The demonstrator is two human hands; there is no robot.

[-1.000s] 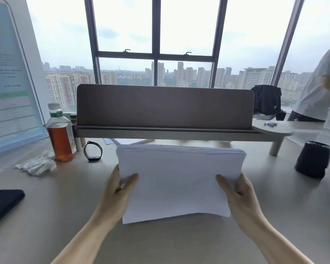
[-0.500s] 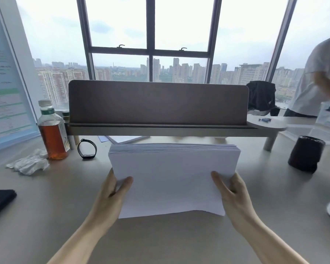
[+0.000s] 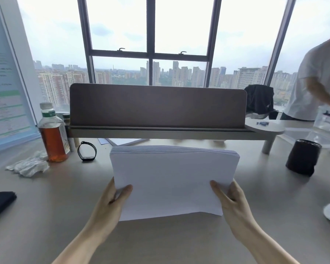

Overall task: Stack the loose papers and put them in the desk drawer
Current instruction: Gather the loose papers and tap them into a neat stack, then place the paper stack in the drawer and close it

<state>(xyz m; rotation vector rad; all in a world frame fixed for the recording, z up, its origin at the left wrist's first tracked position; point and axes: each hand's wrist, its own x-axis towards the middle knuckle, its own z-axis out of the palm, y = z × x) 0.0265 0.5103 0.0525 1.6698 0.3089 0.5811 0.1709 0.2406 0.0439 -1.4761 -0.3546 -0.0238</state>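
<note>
Left hand: thumb across the front sheet, fingers hidden behind, clamped on the left short edge of the paper stack. Right hand: same hold on the right short edge. Stack: held on edge between both hands, long axis running left to right, lower edge at or just above the desk; which, cannot tell. Both hands equally near. Desk drawer: not in view; presumably below and toward the person. Beyond the fingers: shelf riser, more sheets beneath it.
</note>
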